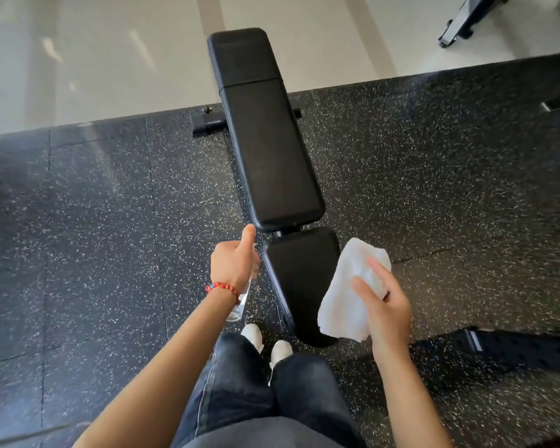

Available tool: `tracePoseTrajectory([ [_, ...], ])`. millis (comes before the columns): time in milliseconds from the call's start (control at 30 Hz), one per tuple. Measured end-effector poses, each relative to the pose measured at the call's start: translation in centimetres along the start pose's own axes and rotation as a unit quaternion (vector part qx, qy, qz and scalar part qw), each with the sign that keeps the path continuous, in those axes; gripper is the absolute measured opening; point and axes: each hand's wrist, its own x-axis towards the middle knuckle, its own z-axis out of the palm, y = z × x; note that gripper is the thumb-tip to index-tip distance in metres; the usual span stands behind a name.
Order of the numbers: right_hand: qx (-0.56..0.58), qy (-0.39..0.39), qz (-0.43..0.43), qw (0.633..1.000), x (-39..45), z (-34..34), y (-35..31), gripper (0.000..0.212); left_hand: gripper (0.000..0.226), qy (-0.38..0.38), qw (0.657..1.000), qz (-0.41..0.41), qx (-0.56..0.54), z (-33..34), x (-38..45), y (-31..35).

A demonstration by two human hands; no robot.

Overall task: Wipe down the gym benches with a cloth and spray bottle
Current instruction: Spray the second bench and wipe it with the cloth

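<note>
A black padded gym bench (265, 140) runs away from me down the middle of the view, its small seat pad (299, 276) nearest my feet. My left hand (233, 263), with a red bead bracelet on the wrist, grips a clear spray bottle (240, 303) just left of the seat pad; the thumb points up toward the gap between the pads. Most of the bottle is hidden under the hand. My right hand (385, 308) holds a white cloth (349, 299) at the seat pad's right edge, above the floor.
Speckled black rubber flooring (434, 176) surrounds the bench and gives way to pale smooth floor (110, 59) at the far end. Another machine's frame (466, 21) stands at top right. A dark perforated part (514, 354) lies low on the right. My white shoes (267, 342) are just before the bench.
</note>
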Motion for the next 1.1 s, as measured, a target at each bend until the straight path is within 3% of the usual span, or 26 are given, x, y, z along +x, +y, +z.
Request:
tracePoseTrajectory([
  [400, -0.008, -0.014, -0.019, 1.000, 4.4, 3.8, -3.0, 0.038, 0.063, -0.024, 0.999, 0.016, 0.017, 1.1, 6.8, 3.5],
  [600, -0.016, 0.050, -0.004, 0.999, 7.3, 10.1, -5.1, 0.040, 0.056, -0.059, 0.997, 0.010, 0.043, -1.0, 14.2, 5.6],
  [800, 0.009, 0.084, 0.009, 0.996, 10.5, 17.8, -8.4, 0.039, 0.066, -0.048, 0.995, 0.017, 0.083, -4.2, 22.4, 8.9],
  [1100, 0.017, 0.069, 0.007, 0.997, 16.3, 25.2, -12.8, 0.039, 0.061, -0.052, 0.996, 0.011, 0.070, -6.4, 31.4, 11.9],
])
